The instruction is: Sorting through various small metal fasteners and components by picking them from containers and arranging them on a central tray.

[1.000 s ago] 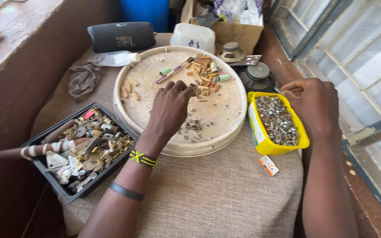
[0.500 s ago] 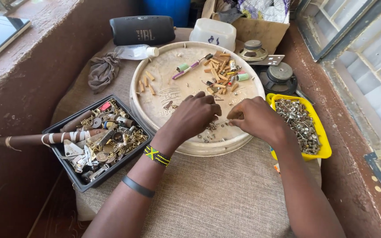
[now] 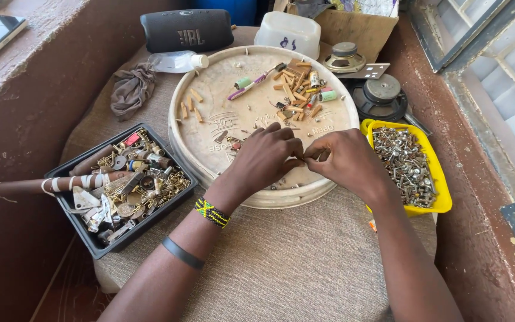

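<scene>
Fingers (image 3: 296, 156) of both hands pinched together on something tiny, over scuffed round plastic lid (image 3: 210, 119).

Black tray (image 3: 99, 247) and yellow tub (image 3: 442, 200) flank the round lid (image 3: 210, 113).
</scene>
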